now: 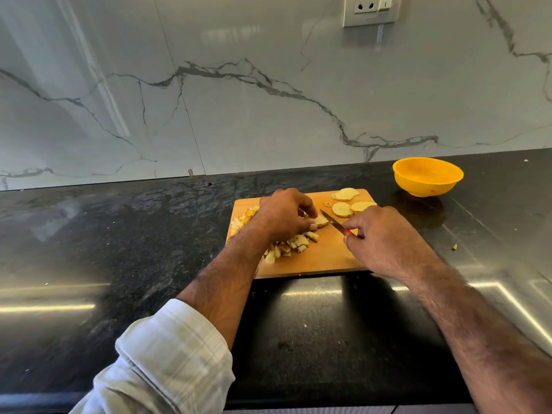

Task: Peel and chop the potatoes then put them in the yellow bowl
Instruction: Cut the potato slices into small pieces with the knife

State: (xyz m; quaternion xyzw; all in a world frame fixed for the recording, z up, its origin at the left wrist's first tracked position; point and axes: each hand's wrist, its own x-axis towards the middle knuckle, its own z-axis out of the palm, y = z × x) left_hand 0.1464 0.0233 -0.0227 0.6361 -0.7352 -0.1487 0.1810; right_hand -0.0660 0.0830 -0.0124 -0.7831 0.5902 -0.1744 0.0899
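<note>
A wooden cutting board (328,258) lies on the black counter. My left hand (283,213) pinches a potato slice (322,221) at the board's middle. My right hand (385,237) grips a small red-handled knife (333,222), whose blade points up-left and touches that slice. Chopped potato pieces (291,246) lie heaped under and left of my left hand. Several round potato slices (346,204) sit at the board's far right corner. The yellow bowl (427,176) stands to the right behind the board, and it looks empty.
The marble backsplash (239,100) rises behind the counter, with a wall socket (370,8) up high. A small potato scrap (454,247) lies on the counter right of the board. The glossy black counter (119,234) stretches left and toward me.
</note>
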